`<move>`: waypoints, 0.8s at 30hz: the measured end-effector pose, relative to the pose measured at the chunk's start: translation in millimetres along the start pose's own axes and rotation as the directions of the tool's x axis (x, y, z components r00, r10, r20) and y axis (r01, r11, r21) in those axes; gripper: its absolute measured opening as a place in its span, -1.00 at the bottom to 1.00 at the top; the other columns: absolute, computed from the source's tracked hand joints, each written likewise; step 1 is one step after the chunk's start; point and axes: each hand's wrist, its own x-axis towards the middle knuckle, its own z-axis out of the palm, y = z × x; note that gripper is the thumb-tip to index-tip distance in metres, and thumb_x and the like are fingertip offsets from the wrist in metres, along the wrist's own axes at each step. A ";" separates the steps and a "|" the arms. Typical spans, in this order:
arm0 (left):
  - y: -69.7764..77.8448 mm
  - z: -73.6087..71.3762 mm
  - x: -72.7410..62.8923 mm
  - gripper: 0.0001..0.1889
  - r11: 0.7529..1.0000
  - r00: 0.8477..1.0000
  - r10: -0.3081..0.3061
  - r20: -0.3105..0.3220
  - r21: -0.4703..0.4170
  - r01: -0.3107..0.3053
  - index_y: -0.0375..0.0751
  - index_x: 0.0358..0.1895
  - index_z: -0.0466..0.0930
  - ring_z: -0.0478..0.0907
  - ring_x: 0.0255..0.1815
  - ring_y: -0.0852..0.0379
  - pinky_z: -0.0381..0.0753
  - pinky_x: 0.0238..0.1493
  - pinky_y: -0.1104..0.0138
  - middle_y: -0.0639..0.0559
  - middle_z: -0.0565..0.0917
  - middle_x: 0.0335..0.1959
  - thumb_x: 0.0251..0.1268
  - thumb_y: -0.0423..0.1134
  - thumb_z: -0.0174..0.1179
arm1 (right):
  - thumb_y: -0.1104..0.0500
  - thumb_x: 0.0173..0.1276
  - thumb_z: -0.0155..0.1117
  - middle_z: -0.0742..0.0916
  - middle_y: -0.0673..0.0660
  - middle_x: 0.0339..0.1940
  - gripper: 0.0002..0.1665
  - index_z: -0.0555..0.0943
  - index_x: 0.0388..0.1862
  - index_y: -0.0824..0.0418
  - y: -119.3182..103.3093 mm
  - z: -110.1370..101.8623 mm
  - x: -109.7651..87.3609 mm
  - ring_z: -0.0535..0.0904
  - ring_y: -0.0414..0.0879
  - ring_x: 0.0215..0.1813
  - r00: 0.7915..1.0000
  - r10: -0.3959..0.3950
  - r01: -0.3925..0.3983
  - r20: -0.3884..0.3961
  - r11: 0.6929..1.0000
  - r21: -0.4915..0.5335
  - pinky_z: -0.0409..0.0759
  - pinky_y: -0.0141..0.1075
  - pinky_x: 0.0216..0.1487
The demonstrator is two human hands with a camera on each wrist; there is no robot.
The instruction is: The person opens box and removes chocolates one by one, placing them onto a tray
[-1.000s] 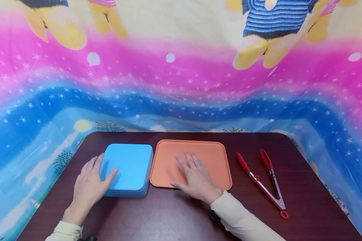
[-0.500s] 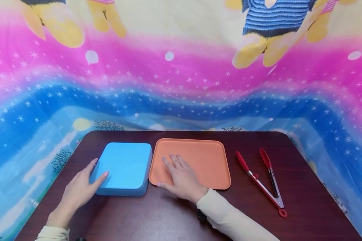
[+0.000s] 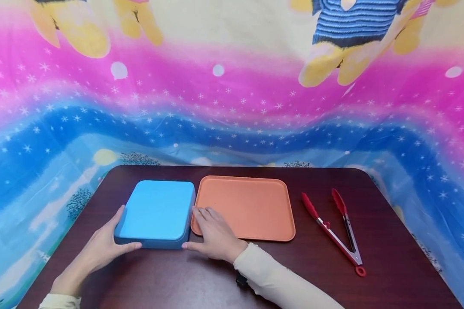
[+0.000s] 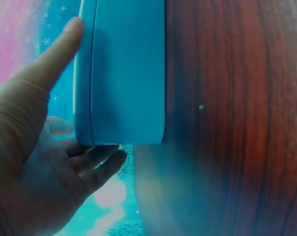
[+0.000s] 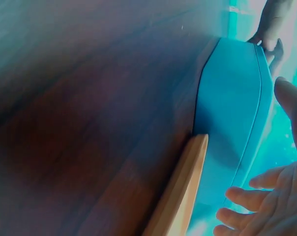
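A blue lidded box [image 3: 156,210] with rounded corners lies flat on the dark table, its lid seam visible in both wrist views. My left hand [image 3: 102,245] is at its left side, fingers along that side and thumb stretched across the front edge. In the left wrist view the left fingers [image 4: 105,173] extend past the box's end, loosely spread. My right hand [image 3: 218,237] stands at the box's right front corner, thumb pointing at the corner. Its fingers [image 5: 249,199] are extended beside the box wall in the right wrist view, over the left edge of an orange tray [image 3: 251,206].
Right of the tray lie red-and-silver kitchen tongs [image 3: 338,236], spread apart, ring end towards me. The tray's left edge sits right against the box. A printed cloth [image 3: 232,98] hangs behind and around the brown table [image 3: 170,283].
My right hand has moved left from over the tray to the box's right corner. My left hand has shifted left and lower, its thumb going from the lid top to the front edge.
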 end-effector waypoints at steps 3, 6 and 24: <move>-2.0 1.5 1.0 0.41 1.000 1.000 0.000 -0.007 0.004 0.000 -0.26 0.63 -0.41 0.16 0.44 -0.63 0.32 0.25 -0.42 -0.61 0.07 0.53 0.01 0.26 0.48 | -0.38 0.29 0.33 0.29 0.11 0.65 0.24 0.01 0.67 0.21 -5.5 4.0 3.2 0.21 -0.02 0.63 1.000 0.011 -0.012 0.011 0.997 0.078 0.21 -0.09 0.62; -3.9 2.2 2.2 0.39 1.000 1.000 -0.014 -0.020 0.024 0.015 -0.38 0.62 -0.34 0.21 0.41 -0.63 0.38 0.23 -0.38 -0.65 0.13 0.49 0.01 0.27 0.47 | -0.30 0.27 0.41 0.24 0.15 0.67 0.26 -0.01 0.66 0.26 -11.2 7.3 5.6 0.19 -0.04 0.65 1.000 0.025 -0.026 0.011 0.984 0.174 0.23 -0.10 0.61; -7.6 2.7 4.7 0.30 0.997 0.997 -0.037 -0.061 0.069 0.041 -0.53 0.56 -0.08 0.30 0.35 -0.62 0.45 0.18 -0.33 -0.69 0.24 0.41 0.03 0.32 0.44 | 0.02 0.10 0.65 0.64 0.03 0.02 0.14 0.25 0.56 0.26 -27.6 14.9 23.5 0.52 -0.24 -0.06 0.978 0.191 -0.137 -0.088 0.895 0.425 0.57 -0.44 -0.07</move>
